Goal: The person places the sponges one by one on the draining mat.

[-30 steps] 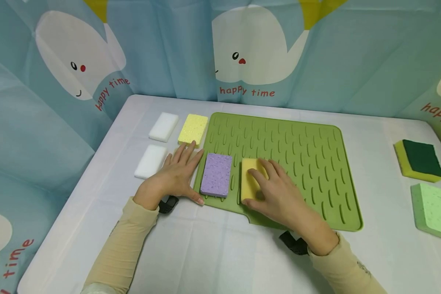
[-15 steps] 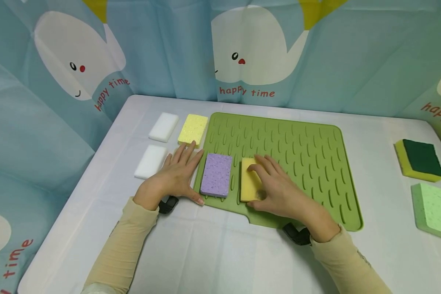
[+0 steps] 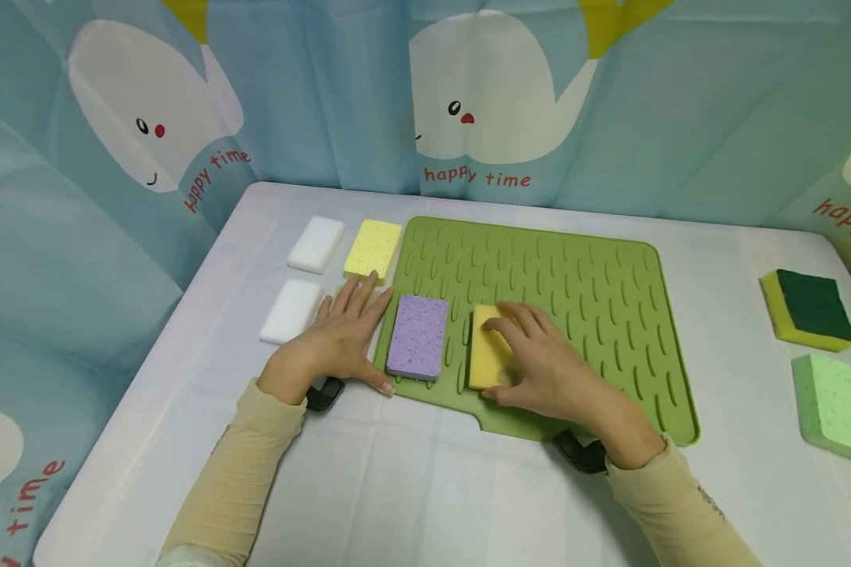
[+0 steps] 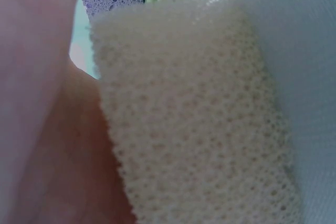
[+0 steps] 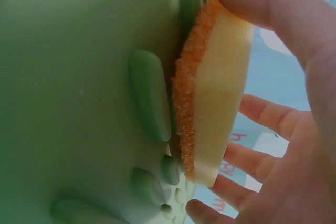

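My right hand grips a yellow sponge lying on the green ridged mat. In the right wrist view, the thumb presses the near end of this sponge and the other fingers lie along its far side; its underside is a rough orange layer. To its left a purple speckled sponge lies flat on the mat. My left hand rests with spread fingers at the mat's left edge, thumb on the near corner. Close beside it lies a white sponge, whose porous side fills the left wrist view.
Beyond the left hand lie another white sponge and a pale yellow sponge. At the right of the white-covered table are a yellow sponge with a dark green scouring side and a light green sponge. A printed curtain borders the table.
The right hand has shifted slightly right, and the yellow sponge has slid a little right with it, widening the gap to the purple sponge. The left hand has stayed in place.
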Tool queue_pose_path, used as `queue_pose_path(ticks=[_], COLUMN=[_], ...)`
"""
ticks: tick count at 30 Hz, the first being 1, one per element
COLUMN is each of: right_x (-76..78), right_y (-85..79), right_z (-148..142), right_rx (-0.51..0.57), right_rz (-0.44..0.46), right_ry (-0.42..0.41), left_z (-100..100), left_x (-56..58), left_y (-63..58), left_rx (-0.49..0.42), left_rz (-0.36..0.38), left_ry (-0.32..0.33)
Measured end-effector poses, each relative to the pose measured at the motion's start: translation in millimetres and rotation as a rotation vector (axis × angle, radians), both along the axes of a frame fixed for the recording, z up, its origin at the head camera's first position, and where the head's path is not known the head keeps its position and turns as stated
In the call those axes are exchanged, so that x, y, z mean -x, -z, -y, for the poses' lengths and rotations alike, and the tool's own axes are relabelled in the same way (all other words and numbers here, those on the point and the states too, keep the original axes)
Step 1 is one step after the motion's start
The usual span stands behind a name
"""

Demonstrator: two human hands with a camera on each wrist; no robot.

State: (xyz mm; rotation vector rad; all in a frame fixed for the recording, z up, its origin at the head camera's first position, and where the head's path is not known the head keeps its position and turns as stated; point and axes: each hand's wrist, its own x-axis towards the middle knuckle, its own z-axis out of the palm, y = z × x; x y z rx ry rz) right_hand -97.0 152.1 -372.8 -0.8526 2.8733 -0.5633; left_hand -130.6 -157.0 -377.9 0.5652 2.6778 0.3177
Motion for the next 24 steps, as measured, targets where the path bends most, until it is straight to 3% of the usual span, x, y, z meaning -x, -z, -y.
queue_pose_path(ticks=[24], right_x=[-7.1], right_y=[-1.1], right_z=[2.5], right_rx=[-0.099], right_rz=[-0.020], right_ry=[-0.017], left_z=[-0.8], left_x=[0.3], left_y=[-1.2], left_rx=[0.010], left_rz=[0.005], left_ry=[-0.003])
